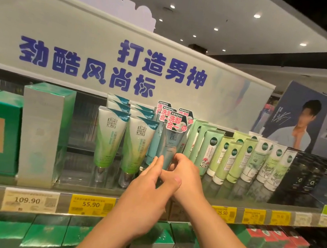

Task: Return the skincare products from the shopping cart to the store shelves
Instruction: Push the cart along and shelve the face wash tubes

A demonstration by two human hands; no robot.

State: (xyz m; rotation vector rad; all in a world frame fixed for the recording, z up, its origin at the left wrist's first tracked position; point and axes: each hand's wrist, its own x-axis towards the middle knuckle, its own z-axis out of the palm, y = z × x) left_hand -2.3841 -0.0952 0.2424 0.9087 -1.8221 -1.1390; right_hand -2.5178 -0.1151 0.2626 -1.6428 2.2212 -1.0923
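Upright, blue-grey tube (169, 147) wears pink tag.

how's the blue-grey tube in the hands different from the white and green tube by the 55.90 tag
The blue-grey tube carries a pink and red tag at its top; the white and green tube has none. The blue-grey tube is gripped low down by the right hand, with the left hand against it; the white and green tube stands untouched. The blue-grey tube looks narrower and one plain colour; the other fades white to green. Both stand cap down on the same shelf.
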